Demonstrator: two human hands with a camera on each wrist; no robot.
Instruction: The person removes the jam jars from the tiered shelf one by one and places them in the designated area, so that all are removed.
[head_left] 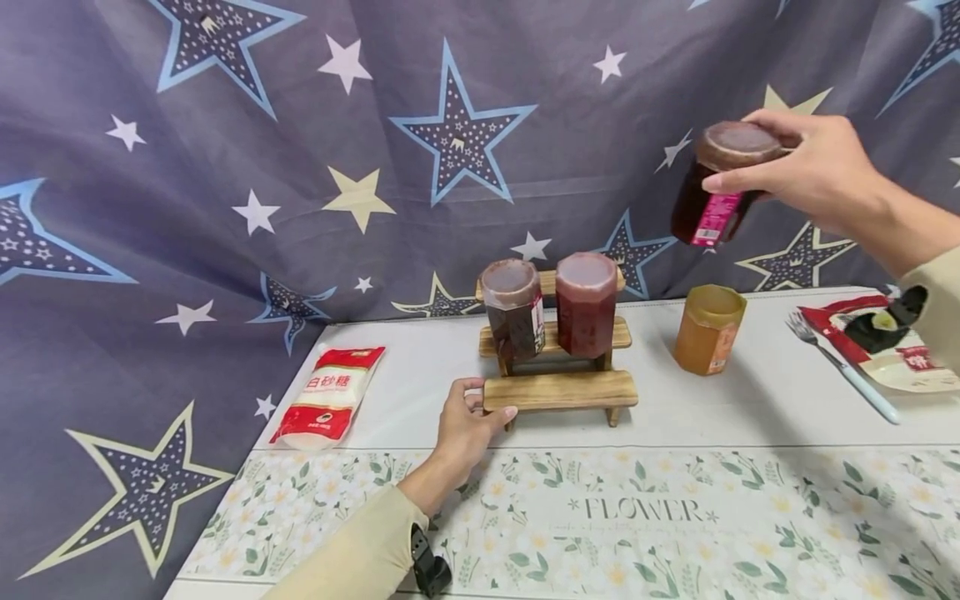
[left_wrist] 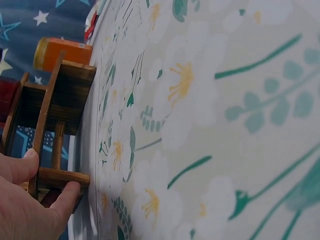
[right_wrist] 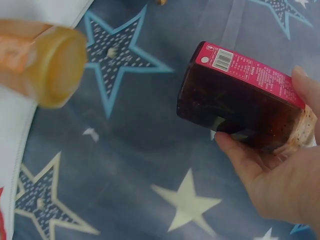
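Left hand (head_left: 461, 425) pinches the wooden rack (head_left: 561, 392) at its front left end. On the rack, side by side: brown jar (head_left: 512, 308), then red jar (head_left: 587, 308); their exact step is hard to tell. Farther right, the pink-label jar (head_left: 708, 196) is in the air, well apart from the rack, above the orange jar (head_left: 708, 329) in the head view. Its long axis leans, base down and rackward. Right hand (head_left: 817, 167), the nearer one, grips its upper end. Key relation: rack lies down and left of that grip.
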